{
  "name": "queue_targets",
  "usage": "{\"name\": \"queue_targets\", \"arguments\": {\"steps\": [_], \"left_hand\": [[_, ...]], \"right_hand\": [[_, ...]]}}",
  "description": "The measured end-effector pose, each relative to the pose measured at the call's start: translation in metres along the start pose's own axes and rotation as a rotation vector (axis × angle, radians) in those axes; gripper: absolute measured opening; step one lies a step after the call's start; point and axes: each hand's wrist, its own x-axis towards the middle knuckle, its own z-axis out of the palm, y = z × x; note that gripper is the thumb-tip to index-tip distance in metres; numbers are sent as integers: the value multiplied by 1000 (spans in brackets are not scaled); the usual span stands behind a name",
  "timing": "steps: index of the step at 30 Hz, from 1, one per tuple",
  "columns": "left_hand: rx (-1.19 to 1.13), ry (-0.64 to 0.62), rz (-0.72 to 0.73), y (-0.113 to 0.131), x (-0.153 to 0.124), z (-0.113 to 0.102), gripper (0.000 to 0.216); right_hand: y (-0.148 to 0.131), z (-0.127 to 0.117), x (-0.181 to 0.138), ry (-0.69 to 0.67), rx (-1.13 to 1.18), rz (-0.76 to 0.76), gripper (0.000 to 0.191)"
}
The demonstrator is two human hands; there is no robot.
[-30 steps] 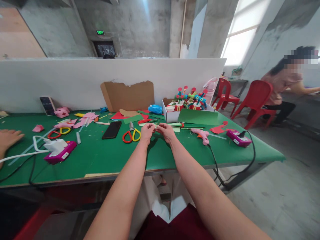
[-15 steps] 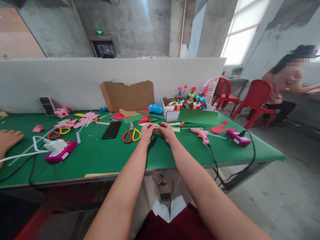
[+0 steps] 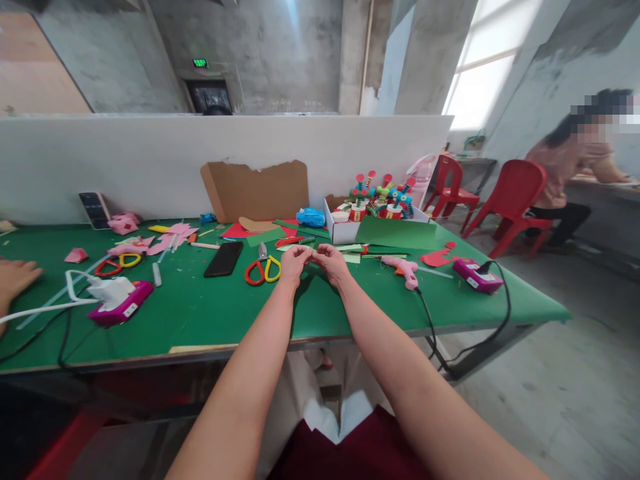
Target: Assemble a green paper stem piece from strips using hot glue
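Note:
My left hand (image 3: pixel 293 261) and my right hand (image 3: pixel 332 261) meet over the green table (image 3: pixel 210 313), fingertips pinched together on a small light paper piece (image 3: pixel 313 253) between them. Both hands have their fingers closed. Red and yellow scissors (image 3: pixel 262 269) lie just left of my left hand. A pink glue gun (image 3: pixel 404 270) lies to the right of my right hand. A black phone (image 3: pixel 224 259) lies further left.
A white box of coloured craft figures (image 3: pixel 376 208) and green paper sheets (image 3: pixel 397 233) stand behind my hands. A torn cardboard piece (image 3: pixel 255 191) leans on the white partition. Another person's hand (image 3: pixel 15 277) rests at the far left by a magenta power strip (image 3: pixel 120 303). A person sits beyond red chairs (image 3: pixel 510 200).
My hands have hardly moved; the fingers keep working the small piece. The hand at the far left has slid slightly left.

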Motion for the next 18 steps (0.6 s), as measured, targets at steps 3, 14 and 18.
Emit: {"name": "queue_targets", "arguments": {"steps": [3,14,18], "left_hand": [[-15,10,2,-2,2,-1,34],[-24,36,-79,0,0,0,28],[18,16,-61,0,0,0,27]], "right_hand": [[-2,0,0,-4,20,43,38],[-4,-2,3,112,111,33,34],[-5,-2,3,104,116,43,34]]}}
